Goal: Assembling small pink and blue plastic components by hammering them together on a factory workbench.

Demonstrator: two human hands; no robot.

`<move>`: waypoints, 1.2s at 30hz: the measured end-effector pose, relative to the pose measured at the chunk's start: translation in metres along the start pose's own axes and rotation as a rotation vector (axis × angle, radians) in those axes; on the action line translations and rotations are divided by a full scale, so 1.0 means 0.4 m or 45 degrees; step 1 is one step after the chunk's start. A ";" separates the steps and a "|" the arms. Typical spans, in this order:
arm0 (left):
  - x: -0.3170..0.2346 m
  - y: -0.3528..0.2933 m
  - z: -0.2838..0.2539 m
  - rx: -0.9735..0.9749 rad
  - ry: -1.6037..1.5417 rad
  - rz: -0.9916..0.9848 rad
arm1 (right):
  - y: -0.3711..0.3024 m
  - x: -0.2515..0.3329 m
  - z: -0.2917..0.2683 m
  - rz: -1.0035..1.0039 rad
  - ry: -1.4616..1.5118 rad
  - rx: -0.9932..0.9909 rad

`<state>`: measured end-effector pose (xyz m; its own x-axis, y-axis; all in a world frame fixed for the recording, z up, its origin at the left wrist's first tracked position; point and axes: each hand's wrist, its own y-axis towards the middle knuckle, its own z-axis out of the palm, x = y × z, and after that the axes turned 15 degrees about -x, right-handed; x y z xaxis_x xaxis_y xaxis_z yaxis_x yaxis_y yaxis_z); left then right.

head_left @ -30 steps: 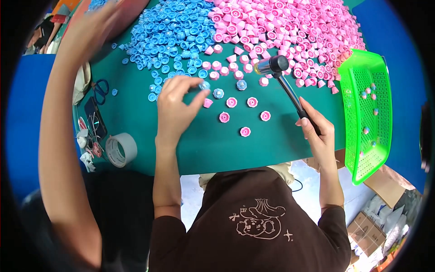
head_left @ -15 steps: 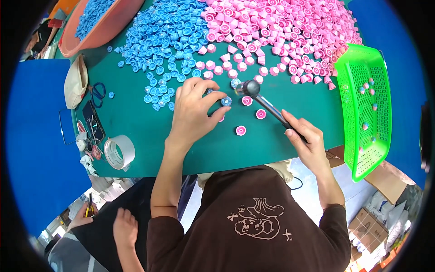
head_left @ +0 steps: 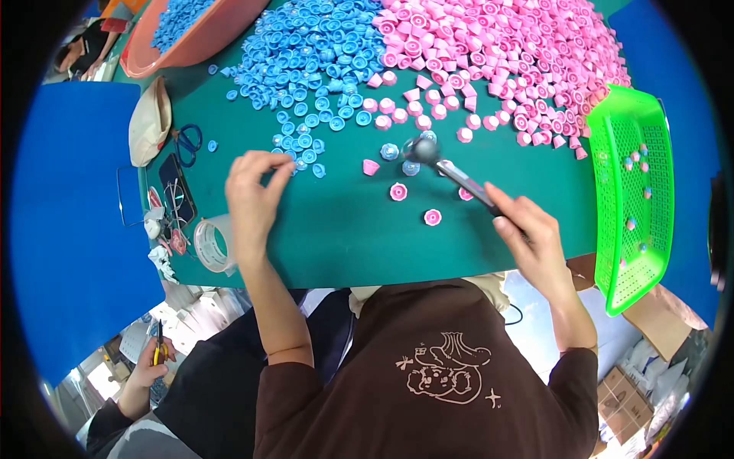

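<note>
My right hand point(head_left: 529, 236) is wrapped round the handle of a small hammer point(head_left: 468, 183). Its dark rounded head, a little blurred, hangs over a few small blue caps point(head_left: 390, 151) in the middle of the table. Around them lie several pink cups, one of them point(head_left: 398, 191) showing its ringed open side. My left hand point(head_left: 256, 195) is at the near edge of the loose blue caps point(head_left: 303, 142). Its thumb and forefinger are pinched together beside a cap; whether one is between the fingertips cannot be made out.
A heap of blue caps point(head_left: 313, 50) and one of pink cups point(head_left: 505, 46) cover the far table. A green basket point(head_left: 604, 222) stands right, an orange tub point(head_left: 218, 38) far left. Scissors point(head_left: 187, 145), a phone and tape point(head_left: 222, 243) lie left. Another person's hand point(head_left: 149, 366) holds yellow-handled pliers.
My left hand has left the blue cap in the middle and moved left to the loose blue caps. The hammer stays over the middle pieces. The whole view has shifted slightly.
</note>
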<state>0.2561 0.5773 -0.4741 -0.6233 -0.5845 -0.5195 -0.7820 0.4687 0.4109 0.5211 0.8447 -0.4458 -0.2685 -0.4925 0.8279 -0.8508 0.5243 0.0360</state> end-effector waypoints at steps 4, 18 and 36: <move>-0.039 -0.020 0.045 -0.007 0.165 -0.033 | -0.007 -0.046 -0.015 0.008 0.157 -0.221; -0.288 -0.031 0.214 0.115 -0.382 0.343 | -0.070 -0.104 -0.050 0.146 0.218 -0.299; -0.232 -0.007 0.110 -0.077 -0.222 0.210 | -0.076 -0.041 -0.035 -0.013 -0.191 -0.079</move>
<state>0.3163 0.6593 -0.4601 -0.7367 -0.3774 -0.5611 -0.6717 0.5046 0.5424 0.5577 0.8468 -0.4527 -0.3284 -0.5941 0.7343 -0.8257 0.5581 0.0822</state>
